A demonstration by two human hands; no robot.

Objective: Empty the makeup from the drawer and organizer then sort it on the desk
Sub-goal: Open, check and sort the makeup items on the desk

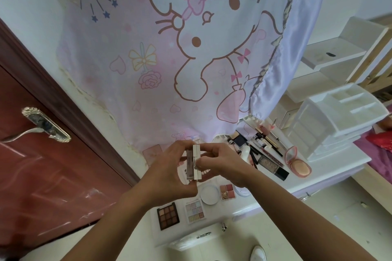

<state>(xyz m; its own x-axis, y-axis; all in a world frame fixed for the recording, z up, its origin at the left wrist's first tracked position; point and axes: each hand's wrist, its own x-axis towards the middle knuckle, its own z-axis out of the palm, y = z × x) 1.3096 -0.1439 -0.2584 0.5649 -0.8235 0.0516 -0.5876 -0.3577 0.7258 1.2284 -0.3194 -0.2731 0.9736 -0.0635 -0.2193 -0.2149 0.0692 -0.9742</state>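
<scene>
**Both hands on small white palette, held above desk**

L hand [169, 168] & R hand [221, 163] meet mid-frame, both clamped on one small white palette [194, 161]. It is held upright, off the desk [301, 182], in front of the curtain's lower hem. L fingers curl round its left half and bottom edge. R thumb & fingertips pinch the right half. The palette looks part-open, w/ two slabs side by side, and the left one shows a greyish inner face. Can't tell the shades inside.

On the desk below the hands, near the front edge:
- brown eyeshadow palette [168, 215] and pastel eyeshadow palette [195, 211] side by side, both open
- round white compact [210, 194], just behind the pastel one
- pink blush quad [227, 191], right beside that compact

Further right:
- cluster of pencils & lip tubes [267, 142], lying close together
- dark bottle [273, 169], lying on its side
- open round pink compact [298, 164], lid up, near the dark bottle
- white drawer organizer [337, 121] at the desk's far end, top compartments showing nothing inside

Pink cartoon-cat curtain [169, 48] hangs behind the desk. Red-brown door [42, 176] w/ metal handle [43, 128] at left.
</scene>
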